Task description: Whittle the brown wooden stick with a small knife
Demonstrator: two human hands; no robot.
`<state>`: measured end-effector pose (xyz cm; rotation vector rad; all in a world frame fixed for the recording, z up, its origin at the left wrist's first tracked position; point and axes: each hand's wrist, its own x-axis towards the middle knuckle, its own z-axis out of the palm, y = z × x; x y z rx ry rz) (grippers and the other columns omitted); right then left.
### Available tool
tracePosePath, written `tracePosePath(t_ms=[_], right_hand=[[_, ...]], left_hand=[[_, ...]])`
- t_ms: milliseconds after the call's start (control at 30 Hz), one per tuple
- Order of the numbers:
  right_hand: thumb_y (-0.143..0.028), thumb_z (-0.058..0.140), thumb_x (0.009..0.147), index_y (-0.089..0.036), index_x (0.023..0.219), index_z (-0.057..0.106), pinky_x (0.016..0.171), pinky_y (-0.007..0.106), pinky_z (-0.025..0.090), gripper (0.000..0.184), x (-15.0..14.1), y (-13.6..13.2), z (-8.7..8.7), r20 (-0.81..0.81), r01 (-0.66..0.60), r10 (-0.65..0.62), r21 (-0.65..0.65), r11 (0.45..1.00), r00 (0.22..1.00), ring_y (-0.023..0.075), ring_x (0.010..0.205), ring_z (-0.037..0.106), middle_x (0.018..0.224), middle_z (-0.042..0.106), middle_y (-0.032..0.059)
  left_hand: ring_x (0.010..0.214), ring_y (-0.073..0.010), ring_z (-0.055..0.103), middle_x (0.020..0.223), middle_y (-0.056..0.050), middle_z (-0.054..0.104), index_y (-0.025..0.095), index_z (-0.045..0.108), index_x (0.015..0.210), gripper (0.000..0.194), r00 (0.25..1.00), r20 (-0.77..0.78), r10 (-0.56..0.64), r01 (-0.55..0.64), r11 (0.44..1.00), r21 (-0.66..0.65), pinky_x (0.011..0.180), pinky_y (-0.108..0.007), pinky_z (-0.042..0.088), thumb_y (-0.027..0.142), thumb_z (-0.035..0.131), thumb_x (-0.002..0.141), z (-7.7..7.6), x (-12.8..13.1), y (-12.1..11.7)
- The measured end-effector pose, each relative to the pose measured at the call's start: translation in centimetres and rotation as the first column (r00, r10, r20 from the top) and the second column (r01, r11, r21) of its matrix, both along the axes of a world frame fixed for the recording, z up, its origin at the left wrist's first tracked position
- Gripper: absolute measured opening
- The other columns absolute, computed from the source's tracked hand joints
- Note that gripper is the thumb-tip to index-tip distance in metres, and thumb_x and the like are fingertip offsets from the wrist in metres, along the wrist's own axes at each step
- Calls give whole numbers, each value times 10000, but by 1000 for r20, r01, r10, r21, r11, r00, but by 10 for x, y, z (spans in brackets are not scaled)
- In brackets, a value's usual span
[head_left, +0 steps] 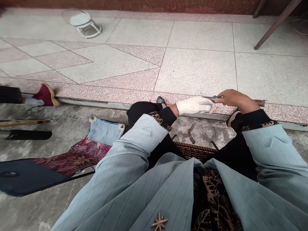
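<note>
My right hand (234,100) is bare and closed around a wooden-handled tool (260,102). The handle's end sticks out past my wrist, and a grey metal binding (215,98) shows by my thumb. My left hand (195,105), in a white knitted glove, sits at the tool's far end with its fingers curled. Whether those fingers grip the tool's thin brown end or something else is hidden. Both hands are over the edge of the raised tiled step. Below them, between my knees, a brown woven basket or seat edge (192,150) shows.
A short curved brown piece (191,134) lies on the concrete. To the left are a denim-and-floral cloth strip (89,155), a dark trough-like tool (29,134) and another person's red shoe (45,95). On the tiled step (199,70) are a white stool (84,22) and a wooden leg (274,25).
</note>
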<state>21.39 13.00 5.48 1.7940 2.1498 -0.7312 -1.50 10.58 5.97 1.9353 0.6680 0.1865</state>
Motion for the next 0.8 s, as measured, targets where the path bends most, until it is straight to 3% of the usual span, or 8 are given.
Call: tracePosePath(t_ms=[133,267,367,433,500,600,700,800], right_hand=[[-602,594,814,-191,985,740,655,335,396,469,0,-2,3,-119,-108,83,-222,969,989,206,708,561,771,651,69],[-621,608,815,-186,846,725,603,295,367,452,2,-8,11,-355,-278,133,-399,874,926,138,587,472,640,569,10],[-614,642,805,-190,863,723,557,269,340,436,0,-15,22,-519,-389,114,-459,799,847,109,541,425,599,524,-17],[-594,665,801,-198,921,723,546,258,341,417,-3,-21,31,-607,-401,76,-419,815,791,102,539,424,604,516,-26],[-588,667,809,-204,943,713,543,254,348,409,-4,-25,37,-690,-312,12,-311,898,723,101,551,434,622,522,-22],[-645,604,841,-200,921,672,516,268,347,457,-4,-25,33,-824,19,-126,-139,990,552,108,548,430,639,518,2],[-704,567,832,-203,914,628,479,283,344,511,-4,-16,18,-888,280,-203,-89,956,412,123,539,433,639,504,20],[-727,567,813,-199,894,619,466,289,340,537,-3,-6,5,-845,396,-257,-59,916,468,128,524,441,631,507,28]], left_hand=[[645,-134,561,781,-54,670,186,684,925,267,996,62,62,-59,997,-55,613,-284,429,409,542,884,1,-6,4],[624,-92,517,800,-30,635,145,655,963,285,980,104,172,-166,984,-58,589,-239,403,396,551,875,-4,-13,15],[621,-74,484,773,-9,594,128,633,909,215,958,134,253,-245,967,-76,595,-218,380,319,536,881,-11,-13,20],[606,-68,462,750,-1,571,125,620,888,158,943,144,300,-282,951,-131,589,-214,366,251,524,880,-15,-9,20],[572,-62,425,735,5,552,126,612,893,138,929,159,335,-307,935,-177,562,-212,343,220,511,888,-17,-6,18],[543,-62,390,698,14,508,133,598,903,173,930,197,310,-266,938,-222,525,-210,307,245,470,930,-19,-3,15],[526,-71,375,653,28,463,143,598,922,237,964,170,204,-167,963,-213,502,-210,277,299,424,960,-19,-3,10],[547,-78,393,668,26,485,145,614,925,261,987,122,109,-93,987,-130,526,-212,295,337,439,950,-20,-3,6]])
